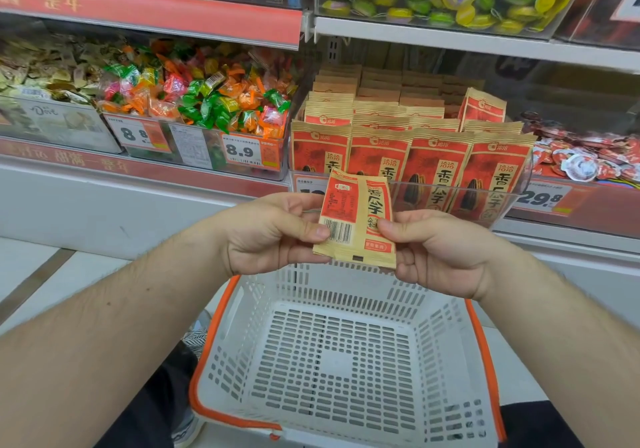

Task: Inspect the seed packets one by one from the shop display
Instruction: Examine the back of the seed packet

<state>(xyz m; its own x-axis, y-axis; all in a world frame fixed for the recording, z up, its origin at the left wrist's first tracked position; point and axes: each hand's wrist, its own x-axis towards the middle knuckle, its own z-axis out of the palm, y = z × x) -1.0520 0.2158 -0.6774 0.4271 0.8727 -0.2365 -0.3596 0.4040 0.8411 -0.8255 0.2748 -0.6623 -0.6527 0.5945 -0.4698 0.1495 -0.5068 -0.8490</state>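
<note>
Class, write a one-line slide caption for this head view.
Both hands hold one seed packet, barcode side up, above a basket.

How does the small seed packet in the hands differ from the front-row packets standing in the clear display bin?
The small red-and-tan seed packet shows its barcode side; the front-row display packets show their fronts with a seed picture. It looks smaller than they do. It is pinched between the left hand and right hand, tilted; they stand upright in the bin. Both share the same red and tan printing.

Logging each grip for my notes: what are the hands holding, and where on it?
One seed packet: left hand pinches its left edge by the barcode, right hand its right edge.
</note>
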